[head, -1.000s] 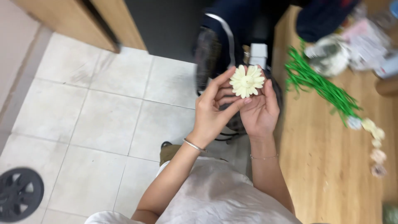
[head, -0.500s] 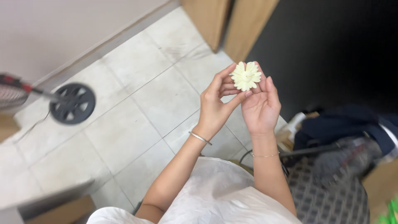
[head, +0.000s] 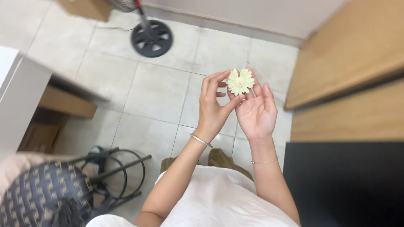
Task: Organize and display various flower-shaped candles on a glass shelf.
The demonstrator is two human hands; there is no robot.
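Observation:
A pale yellow flower head (head: 239,81) with many narrow petals is held up in front of me, above a tiled floor. My left hand (head: 213,108) pinches it from the left with thumb and fingertips, a thin bracelet on that wrist. My right hand (head: 257,111) cradles it from below and the right, palm up, fingers spread behind the petals. Both hands touch the flower and each other.
A round black fan base (head: 152,38) stands on the tiles at the top. A woven dark stool (head: 44,194) on a wire frame is at the lower left, by a white cabinet (head: 19,98). Wooden panels (head: 349,54) and a black surface (head: 343,185) fill the right.
My view has swung around: the table with green stems is gone, the fan base has moved toward the top middle, and the stool is now at the left. The hands keep the flower.

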